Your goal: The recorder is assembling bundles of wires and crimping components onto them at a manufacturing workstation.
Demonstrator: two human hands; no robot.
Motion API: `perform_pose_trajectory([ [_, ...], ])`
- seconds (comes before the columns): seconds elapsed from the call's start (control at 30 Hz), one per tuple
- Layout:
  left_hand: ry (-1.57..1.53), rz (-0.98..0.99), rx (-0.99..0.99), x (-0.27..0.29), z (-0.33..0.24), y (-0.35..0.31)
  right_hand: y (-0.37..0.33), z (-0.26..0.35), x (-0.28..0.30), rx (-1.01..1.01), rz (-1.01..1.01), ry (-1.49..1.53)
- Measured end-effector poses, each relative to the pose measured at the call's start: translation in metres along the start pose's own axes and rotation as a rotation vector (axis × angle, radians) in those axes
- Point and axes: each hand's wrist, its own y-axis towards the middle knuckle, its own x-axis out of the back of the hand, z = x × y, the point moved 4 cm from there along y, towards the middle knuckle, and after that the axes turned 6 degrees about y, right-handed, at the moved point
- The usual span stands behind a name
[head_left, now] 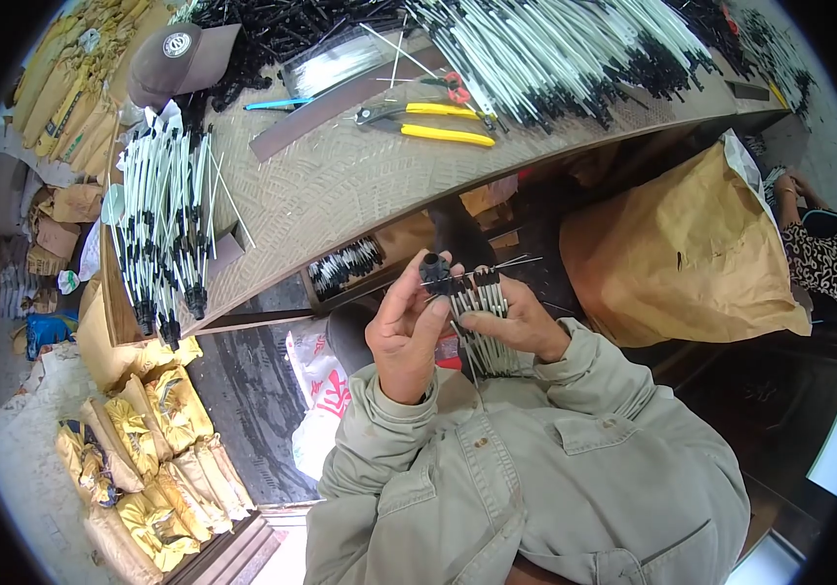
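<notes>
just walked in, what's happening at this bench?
A person in a grey-green jacket sits at a wooden workbench. The right hand grips a bundle of white rods with black end caps; the left hand presses a small black cap at the top of the bundle. Piles of finished rods lie on the bench, beside yellow-handled pliers. A big brown paper sack stands to the right.
</notes>
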Motion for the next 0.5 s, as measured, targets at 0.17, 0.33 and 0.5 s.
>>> perform_pose_trajectory([
  [0.17,0.033,-0.001,-0.011,-0.0025,-0.0052,-0.003,0.0012,0.0045,-0.0032,-0.036,-0.046,0.046],
  [0.33,0.097,-0.02,-0.041,-0.002,-0.0035,-0.0046,0.001,0.0059,-0.003,-0.016,-0.058,-0.001],
  [0.5,-0.059,-0.019,-0.002,-0.0017,-0.0021,-0.0067,-0.001,0.0046,-0.0042,-0.07,-0.044,0.072],
])
